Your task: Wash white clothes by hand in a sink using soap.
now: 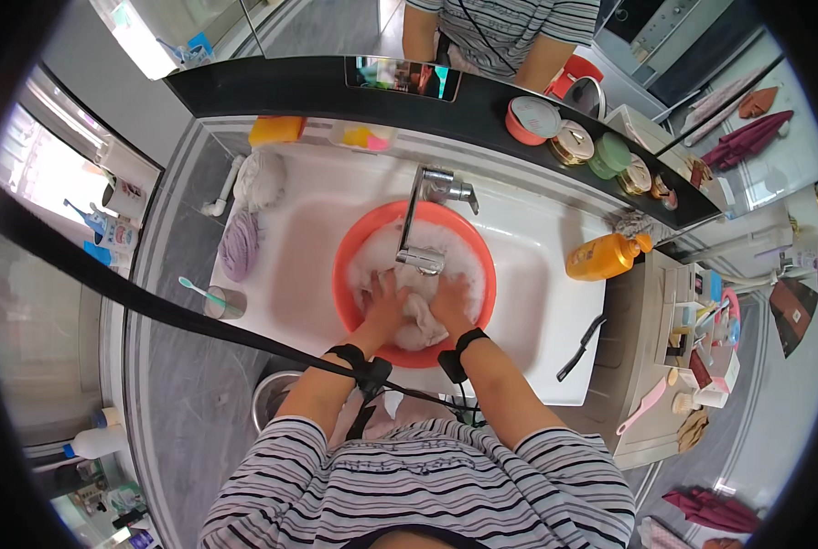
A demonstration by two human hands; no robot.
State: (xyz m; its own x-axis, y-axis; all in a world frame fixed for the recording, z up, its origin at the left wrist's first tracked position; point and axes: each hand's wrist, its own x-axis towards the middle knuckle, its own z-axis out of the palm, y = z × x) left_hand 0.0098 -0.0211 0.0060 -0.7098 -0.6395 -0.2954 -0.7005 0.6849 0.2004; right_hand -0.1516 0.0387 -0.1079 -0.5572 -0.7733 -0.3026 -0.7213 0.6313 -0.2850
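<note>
Both of my hands are in an orange-red basin [340,284] of white suds, under the faucet [418,220]. My left hand [384,304] presses into the foam with its fingers spread, its thumb side against a wet white cloth [418,320]. On the cloth's other side, my right hand [452,302] also has its fingers apart, the tips partly sunk in foam. The cloth lies bunched between the hands, and part of it is hidden under suds. Each wrist wears a black strap.
The basin stands in a white sink [537,274]. An orange pump bottle [608,256] and a black-handled tool [581,348] lie on its right. At left are a purple scrubber [239,247], a white mesh puff [261,180] and a cup [226,303] with a toothbrush. Several jars line the dark shelf [308,82].
</note>
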